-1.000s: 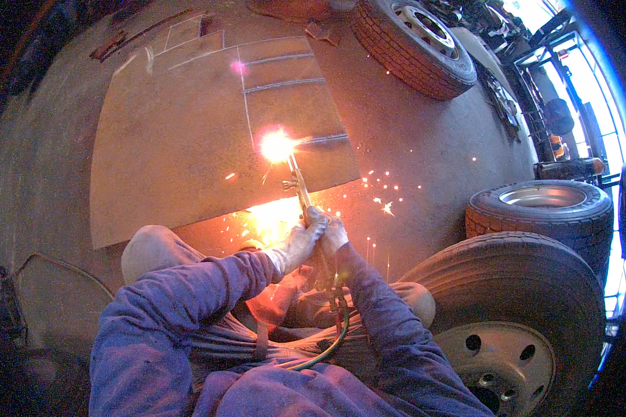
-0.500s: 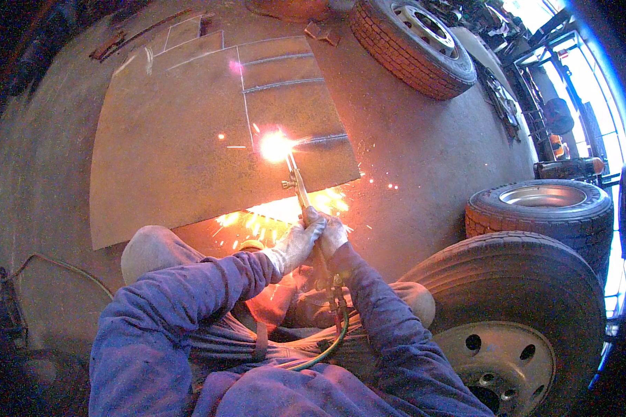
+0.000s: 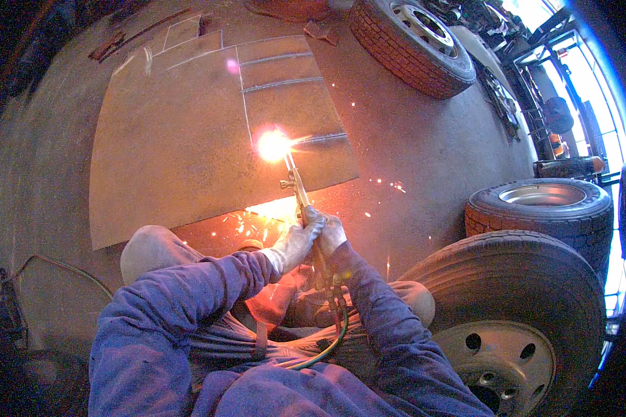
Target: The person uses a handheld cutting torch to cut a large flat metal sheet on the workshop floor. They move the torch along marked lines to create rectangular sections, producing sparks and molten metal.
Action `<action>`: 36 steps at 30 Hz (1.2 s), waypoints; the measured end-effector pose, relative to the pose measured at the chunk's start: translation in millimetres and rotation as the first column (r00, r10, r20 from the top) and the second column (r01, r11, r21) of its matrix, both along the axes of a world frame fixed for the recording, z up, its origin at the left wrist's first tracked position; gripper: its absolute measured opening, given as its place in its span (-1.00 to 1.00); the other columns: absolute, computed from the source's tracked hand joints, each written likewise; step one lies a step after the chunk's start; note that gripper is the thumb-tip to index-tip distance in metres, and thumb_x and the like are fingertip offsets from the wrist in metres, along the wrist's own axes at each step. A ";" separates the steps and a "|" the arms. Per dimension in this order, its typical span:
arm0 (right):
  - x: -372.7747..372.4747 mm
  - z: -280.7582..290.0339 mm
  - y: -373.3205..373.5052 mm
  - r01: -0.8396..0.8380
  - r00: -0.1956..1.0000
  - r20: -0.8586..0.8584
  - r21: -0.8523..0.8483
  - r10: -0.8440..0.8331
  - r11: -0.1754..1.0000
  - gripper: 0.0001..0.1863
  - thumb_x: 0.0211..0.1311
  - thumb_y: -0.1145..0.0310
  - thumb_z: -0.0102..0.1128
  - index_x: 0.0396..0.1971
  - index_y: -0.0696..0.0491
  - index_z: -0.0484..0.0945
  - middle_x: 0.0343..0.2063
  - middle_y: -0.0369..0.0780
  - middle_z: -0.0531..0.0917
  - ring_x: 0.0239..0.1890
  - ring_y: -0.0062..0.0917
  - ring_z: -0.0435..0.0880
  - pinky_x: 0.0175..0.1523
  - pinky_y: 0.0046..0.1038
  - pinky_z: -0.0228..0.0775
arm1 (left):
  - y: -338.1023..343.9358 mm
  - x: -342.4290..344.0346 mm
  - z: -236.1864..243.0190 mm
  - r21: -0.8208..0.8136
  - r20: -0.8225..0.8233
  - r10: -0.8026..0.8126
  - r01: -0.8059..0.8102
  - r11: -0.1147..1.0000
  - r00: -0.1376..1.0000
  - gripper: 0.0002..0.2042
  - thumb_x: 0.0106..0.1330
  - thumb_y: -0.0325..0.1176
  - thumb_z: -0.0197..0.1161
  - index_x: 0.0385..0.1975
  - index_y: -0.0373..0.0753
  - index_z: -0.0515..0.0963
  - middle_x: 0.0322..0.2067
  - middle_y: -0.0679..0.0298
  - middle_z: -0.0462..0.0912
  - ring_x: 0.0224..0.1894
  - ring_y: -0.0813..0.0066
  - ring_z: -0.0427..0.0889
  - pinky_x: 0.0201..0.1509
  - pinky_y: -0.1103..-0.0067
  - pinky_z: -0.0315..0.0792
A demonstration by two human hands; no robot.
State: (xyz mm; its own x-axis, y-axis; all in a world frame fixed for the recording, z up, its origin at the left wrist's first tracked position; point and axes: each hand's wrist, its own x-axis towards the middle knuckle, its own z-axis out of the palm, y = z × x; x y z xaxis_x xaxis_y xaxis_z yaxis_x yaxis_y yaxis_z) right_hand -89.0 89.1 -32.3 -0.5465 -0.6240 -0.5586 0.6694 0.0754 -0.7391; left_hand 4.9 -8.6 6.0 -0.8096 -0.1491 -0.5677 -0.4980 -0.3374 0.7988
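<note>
A cutting torch [image 3: 298, 189] points away from me, its tip lost in a bright white-pink glare [image 3: 274, 145] on a brown metal plate [image 3: 167, 153]. My left hand [image 3: 295, 244], in a pale glove, is closed around the torch body. Close against it, my right hand [image 3: 332, 233] also grips the torch, its fingers partly hidden behind the left hand. Green and red hoses [image 3: 337, 338] run from the torch's rear end toward my lap. Chalk-like lines [image 3: 283, 83] mark the plate's right part, and the glare sits at the end of one of them. Sparks glow beneath the plate's near edge.
Big tyres on wheels stand at right: one tyre [image 3: 522, 278] close beside my knee, another [image 3: 541, 208] lying behind it, a third [image 3: 414, 45] farther off. At left a hose [image 3: 69, 267] curves over the floor. A small brown piece [image 3: 321, 33] lies beyond the plate.
The spray of sparks beneath the plate has shrunk and dimmed. The glare has shifted very slightly left along with the torch tip; both hands keep their grip.
</note>
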 end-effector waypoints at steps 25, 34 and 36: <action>-0.5 2.2 0.0 0.025 0.997 0.076 0.018 -0.026 1.000 -0.67 0.49 0.13 0.23 -0.22 0.15 0.64 -0.43 -0.25 0.67 -0.46 -0.52 0.61 -0.35 -0.42 0.50 | 5.3 3.3 3.4 0.153 -0.049 0.111 -0.102 0.983 0.993 -0.43 0.50 0.23 0.08 0.18 -0.16 0.47 -0.09 0.29 0.62 -0.08 0.45 0.57 -0.01 0.44 0.54; 3.9 8.2 -3.4 0.051 0.990 0.131 -0.015 -0.049 0.999 -0.69 0.45 0.12 0.30 -0.34 0.08 0.64 -0.49 -0.34 0.65 -0.51 -0.62 0.57 -0.39 -0.49 0.45 | -0.4 3.8 1.0 0.051 -0.037 0.048 -0.046 0.998 0.998 -0.40 0.51 0.25 0.05 0.23 -0.17 0.47 -0.09 0.30 0.63 -0.05 0.43 0.54 0.05 0.44 0.49; 4.4 9.8 -4.7 0.070 0.990 0.126 -0.018 -0.067 0.997 -0.70 0.44 0.12 0.31 -0.32 0.08 0.64 -0.48 -0.33 0.65 -0.51 -0.61 0.58 -0.39 -0.48 0.46 | 0.5 3.6 -5.7 -0.014 -0.070 0.044 -0.045 0.999 0.997 -0.44 0.54 0.20 0.04 0.20 -0.18 0.49 -0.10 0.32 0.63 -0.05 0.47 0.52 0.07 0.48 0.46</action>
State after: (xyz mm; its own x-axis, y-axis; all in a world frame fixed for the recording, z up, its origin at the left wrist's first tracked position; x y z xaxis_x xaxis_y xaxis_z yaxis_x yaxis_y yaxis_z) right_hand -84.6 84.3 -22.5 -0.5148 -0.6010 -0.6115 0.7598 0.0107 -0.6501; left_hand 8.5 -8.1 0.3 -0.8394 -0.1943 -0.5076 -0.4257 -0.3457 0.8362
